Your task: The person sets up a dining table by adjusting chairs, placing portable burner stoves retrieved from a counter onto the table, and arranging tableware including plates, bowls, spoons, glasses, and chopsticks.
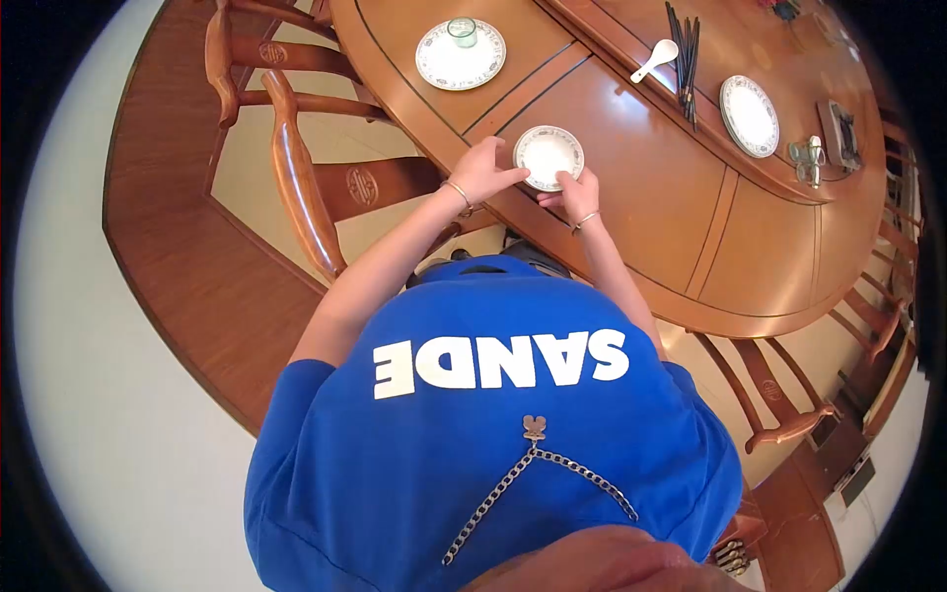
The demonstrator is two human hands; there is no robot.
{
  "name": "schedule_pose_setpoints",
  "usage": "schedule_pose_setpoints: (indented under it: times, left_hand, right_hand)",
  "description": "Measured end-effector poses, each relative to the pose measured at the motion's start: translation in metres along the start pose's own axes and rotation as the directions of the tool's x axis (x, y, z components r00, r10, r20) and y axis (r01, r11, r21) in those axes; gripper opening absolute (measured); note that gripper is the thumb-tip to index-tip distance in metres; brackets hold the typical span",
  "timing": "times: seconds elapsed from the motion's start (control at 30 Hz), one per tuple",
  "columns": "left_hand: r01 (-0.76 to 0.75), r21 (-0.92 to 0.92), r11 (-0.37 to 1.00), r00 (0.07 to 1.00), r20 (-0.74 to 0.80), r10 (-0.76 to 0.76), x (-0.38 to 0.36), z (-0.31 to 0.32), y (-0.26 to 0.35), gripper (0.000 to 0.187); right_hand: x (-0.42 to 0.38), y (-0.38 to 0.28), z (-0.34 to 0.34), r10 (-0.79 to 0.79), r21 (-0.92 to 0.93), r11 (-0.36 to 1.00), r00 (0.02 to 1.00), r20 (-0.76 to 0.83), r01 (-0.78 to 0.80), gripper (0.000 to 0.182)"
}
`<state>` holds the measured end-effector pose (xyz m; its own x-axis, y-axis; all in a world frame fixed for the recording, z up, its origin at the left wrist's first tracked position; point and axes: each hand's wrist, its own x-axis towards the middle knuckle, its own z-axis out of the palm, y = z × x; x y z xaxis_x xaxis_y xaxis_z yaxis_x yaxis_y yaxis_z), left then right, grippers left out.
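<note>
A small white bowl with a patterned rim (548,156) is at the near edge of the wooden table, in front of my body. My right hand (577,197) grips its near right side, the thumb over the rim and the fingers beneath. My left hand (480,178) is at the bowl's left side, with thumb and fingers apart and the thumb tip close to the rim. A white plate (439,64) with a patterned rim lies farther left, and a clear glass (462,32) stands on it.
On the raised middle of the wooden table (671,232) are a white spoon (655,60), several dark chopsticks (687,69), another patterned plate (750,116) and some glasses (808,160). Carved wooden chairs (360,185) stand around the table, one close by on my left.
</note>
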<state>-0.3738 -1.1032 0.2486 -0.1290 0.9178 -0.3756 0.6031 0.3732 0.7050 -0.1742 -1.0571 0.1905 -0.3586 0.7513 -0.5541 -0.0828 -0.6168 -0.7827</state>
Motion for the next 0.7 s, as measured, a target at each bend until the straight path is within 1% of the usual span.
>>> schedule_pose_setpoints:
  times: [0.07, 0.1, 0.13, 0.2, 0.23, 0.27, 0.3, 0.33, 0.37, 0.4, 0.43, 0.47, 0.5, 0.53, 0.57, 0.6, 0.63, 0.67, 0.7]
  left_hand:
    - [0.184, -0.194, 0.964, 0.979, 0.121, -0.163, 0.014, 0.017, -0.016, 0.081]
    - [0.229, -0.292, 0.929, 0.967, 0.175, -0.183, 0.018, 0.021, -0.022, 0.08]
    - [0.225, -0.289, 0.931, 0.967, 0.18, -0.178, 0.02, 0.027, -0.026, 0.08]
    - [0.284, -0.547, 0.788, 0.955, 0.238, -0.179, 0.024, 0.036, -0.024, 0.074]
    - [0.353, -0.561, 0.749, 0.928, 0.314, -0.203, 0.03, 0.038, -0.023, 0.068]
    - [0.349, -0.557, 0.754, 0.927, 0.325, -0.188, 0.033, 0.041, -0.023, 0.068]
    - [0.333, -0.619, 0.712, 0.936, 0.311, -0.167, 0.035, 0.046, -0.023, 0.068]
    - [0.316, -0.677, 0.665, 0.944, 0.296, -0.147, 0.038, 0.05, -0.023, 0.068]
    - [0.337, -0.696, 0.634, 0.939, 0.294, -0.177, 0.041, 0.054, -0.022, 0.063]
    - [0.338, -0.692, 0.638, 0.938, 0.307, -0.163, 0.045, 0.056, -0.022, 0.063]
    - [0.368, -0.713, 0.597, 0.929, 0.311, -0.201, 0.048, 0.059, -0.022, 0.06]
    - [0.395, -0.734, 0.552, 0.919, 0.315, -0.239, 0.052, 0.062, -0.023, 0.057]
    - [0.421, -0.72, 0.551, 0.907, 0.337, -0.253, 0.051, 0.061, -0.019, 0.052]
    - [0.422, -0.717, 0.555, 0.907, 0.341, -0.248, 0.051, 0.06, -0.015, 0.052]
    - [0.421, -0.72, 0.552, 0.907, 0.333, -0.258, 0.051, 0.06, -0.014, 0.051]
    - [0.421, -0.723, 0.548, 0.907, 0.324, -0.27, 0.051, 0.06, -0.014, 0.051]
    - [0.428, -0.741, 0.518, 0.904, 0.348, -0.249, 0.052, 0.06, -0.015, 0.05]
    - [0.435, -0.737, 0.517, 0.901, 0.354, -0.252, 0.052, 0.061, -0.015, 0.05]
    - [0.423, -0.754, 0.502, 0.906, 0.34, -0.252, 0.051, 0.063, -0.013, 0.05]
  right_hand:
    - [0.004, 0.001, 0.0, 0.004, 0.005, 1.0, 1.0, -0.024, -0.004, 0.032]
    - [0.005, 0.002, 0.0, 0.002, 0.008, 1.0, 1.0, -0.031, -0.002, 0.032]
    - [0.007, 0.001, -0.002, 0.005, -0.002, 1.0, 0.999, -0.038, -0.005, 0.032]
    - [0.011, 0.0, -0.005, 0.003, -0.008, 1.0, 0.998, -0.058, -0.003, 0.032]
    - [0.013, 0.001, -0.006, 0.008, -0.003, 1.0, 0.999, -0.052, -0.008, 0.032]
    - [0.016, 0.003, -0.008, 0.012, 0.002, 1.0, 0.999, -0.05, -0.012, 0.033]
    - [0.02, 0.005, -0.01, 0.015, -0.019, 1.0, 0.998, -0.055, -0.016, 0.034]
    - [0.021, 0.009, -0.013, -0.051, -0.033, 0.998, 0.998, -0.031, 0.05, 0.036]
    - [0.021, 0.008, -0.013, -0.034, -0.039, 0.999, 0.999, -0.011, 0.033, 0.038]
    - [0.021, 0.006, -0.014, -0.015, -0.045, 0.999, 1.0, 0.011, 0.015, 0.041]
    - [0.021, 0.004, -0.018, 0.014, -0.093, 0.996, 1.0, 0.011, -0.013, 0.044]
    - [0.021, -0.005, -0.026, 0.009, -0.092, 0.996, 1.0, -0.001, -0.009, 0.044]
    - [0.021, -0.018, -0.034, 0.029, -0.123, 0.992, 0.998, -0.058, -0.036, 0.047]
    - [0.02, -0.032, -0.044, 0.048, -0.149, 0.987, 0.992, -0.113, -0.064, 0.05]
    - [0.018, -0.059, -0.06, -0.028, -0.198, 0.98, 0.978, -0.208, -0.014, 0.054]
    - [0.022, -0.076, -0.084, -0.089, -0.127, 0.991, 0.936, -0.341, 0.048, 0.052]
    - [0.027, -0.093, -0.113, -0.233, -0.167, 0.971, 0.838, -0.493, 0.172, 0.046]
    - [0.036, -0.108, -0.154, -0.301, -0.162, 0.954, 0.788, -0.538, 0.254, 0.045]
    - [0.04, -0.128, -0.185, -0.305, -0.182, 0.952, 0.697, -0.649, 0.247, 0.046]
